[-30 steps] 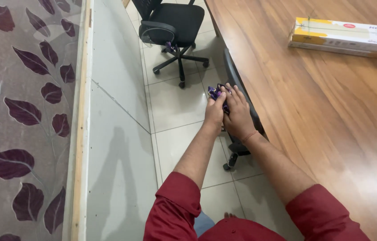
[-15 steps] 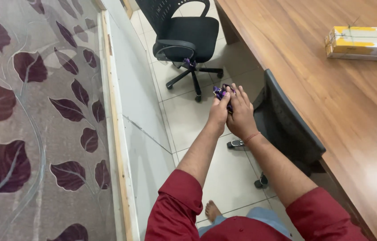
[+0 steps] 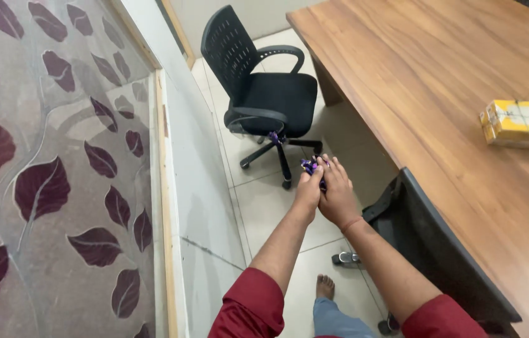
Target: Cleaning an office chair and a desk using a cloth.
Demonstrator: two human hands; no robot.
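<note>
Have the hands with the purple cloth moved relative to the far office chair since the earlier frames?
Yes. The left hand and right hand, clasped on the purple cloth, now sit nearer the far office chair, just beside its wheeled base; earlier they were well short of it.

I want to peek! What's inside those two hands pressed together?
A crumpled purple, shiny scrap sticks out above the left hand and right hand. The rest is covered by the fingers, so its shape cannot be told.
</note>
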